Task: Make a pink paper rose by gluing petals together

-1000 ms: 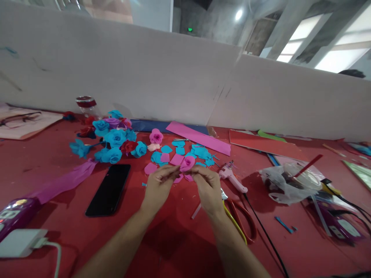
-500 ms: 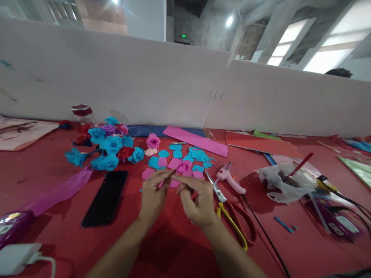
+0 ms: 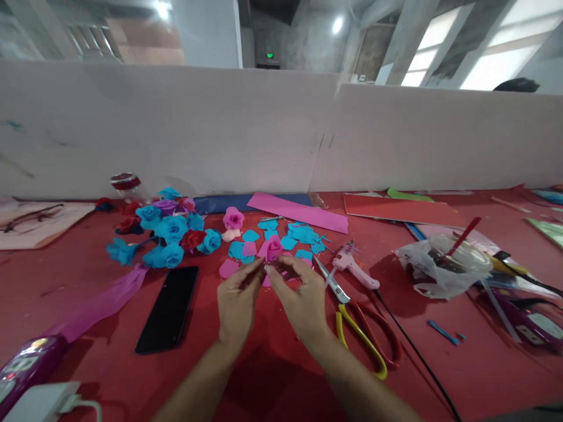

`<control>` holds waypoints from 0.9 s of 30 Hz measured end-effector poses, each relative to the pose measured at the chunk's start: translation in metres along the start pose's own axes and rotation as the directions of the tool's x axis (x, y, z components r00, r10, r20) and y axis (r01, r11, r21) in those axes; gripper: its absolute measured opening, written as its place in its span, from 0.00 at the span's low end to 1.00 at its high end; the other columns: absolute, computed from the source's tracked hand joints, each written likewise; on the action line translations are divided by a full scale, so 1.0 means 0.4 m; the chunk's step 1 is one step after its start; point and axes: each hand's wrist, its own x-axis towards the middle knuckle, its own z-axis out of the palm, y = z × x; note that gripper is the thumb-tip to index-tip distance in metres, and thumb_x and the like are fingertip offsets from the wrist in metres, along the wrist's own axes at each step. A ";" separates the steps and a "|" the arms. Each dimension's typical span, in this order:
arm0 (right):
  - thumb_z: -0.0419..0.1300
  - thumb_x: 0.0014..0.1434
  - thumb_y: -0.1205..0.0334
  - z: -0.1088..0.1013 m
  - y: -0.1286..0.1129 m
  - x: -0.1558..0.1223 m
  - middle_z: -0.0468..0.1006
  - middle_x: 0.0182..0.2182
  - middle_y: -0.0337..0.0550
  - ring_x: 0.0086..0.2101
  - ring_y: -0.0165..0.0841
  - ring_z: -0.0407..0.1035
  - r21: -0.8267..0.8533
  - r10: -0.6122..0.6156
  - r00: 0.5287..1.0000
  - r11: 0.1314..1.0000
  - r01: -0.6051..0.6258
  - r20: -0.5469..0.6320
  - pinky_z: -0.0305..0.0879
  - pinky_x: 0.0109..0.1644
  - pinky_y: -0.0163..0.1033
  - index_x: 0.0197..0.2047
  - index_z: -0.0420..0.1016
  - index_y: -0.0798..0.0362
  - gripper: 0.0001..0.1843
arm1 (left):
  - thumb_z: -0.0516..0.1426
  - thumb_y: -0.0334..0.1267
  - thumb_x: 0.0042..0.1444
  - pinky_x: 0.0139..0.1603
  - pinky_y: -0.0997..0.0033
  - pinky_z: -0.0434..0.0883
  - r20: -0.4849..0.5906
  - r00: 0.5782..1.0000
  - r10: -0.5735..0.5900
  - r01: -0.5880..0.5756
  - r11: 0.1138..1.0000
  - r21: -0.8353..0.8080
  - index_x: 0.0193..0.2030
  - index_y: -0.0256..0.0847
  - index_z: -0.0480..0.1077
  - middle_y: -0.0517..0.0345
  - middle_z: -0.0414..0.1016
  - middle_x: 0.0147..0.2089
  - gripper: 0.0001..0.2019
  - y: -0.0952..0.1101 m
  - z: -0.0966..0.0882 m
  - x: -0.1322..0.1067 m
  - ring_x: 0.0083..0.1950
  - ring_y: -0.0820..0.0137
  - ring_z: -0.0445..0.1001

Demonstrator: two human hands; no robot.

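Note:
A pink paper rose (image 3: pixel 273 248) stands up between my hands, its base pinched at the fingertips. My left hand (image 3: pixel 240 299) closes on it from the left, thumb and fingers together. From the other side my right hand (image 3: pixel 301 293) grips the same base with thumb and forefinger. The lower end of the flower is hidden by my fingers. Blue paper petals (image 3: pixel 305 234) and pink paper petals (image 3: pixel 229 268) lie spread on the red table just beyond. Behind them sits a finished pink paper flower (image 3: pixel 233 218).
Scissors (image 3: pixel 338 287) and a pink glue gun (image 3: pixel 354 266) with a black cord lie to the right, near a plastic-bagged cup (image 3: pixel 444 264). Leftward are a phone (image 3: pixel 168 310), a bunch of paper flowers (image 3: pixel 170 230) and a purple power strip (image 3: pixel 29 366). A white partition (image 3: pixel 176 129) stands behind.
The pink rose now stands upright and shows more fully above my fingertips. My right forefinger, stretched out before, has bent in to the flower's base. The view has shifted slightly.

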 end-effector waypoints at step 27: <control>0.58 0.55 0.66 0.000 0.017 -0.003 0.80 0.36 0.42 0.36 0.34 0.73 -0.132 -0.137 0.984 0.980 0.151 0.112 0.69 0.42 0.40 0.41 0.76 0.49 0.10 | 0.68 0.34 0.36 0.38 0.73 0.70 0.220 0.958 -0.187 0.265 0.868 -0.419 0.27 0.42 0.77 0.60 0.77 0.29 0.08 0.003 -0.018 0.046 0.32 0.74 0.73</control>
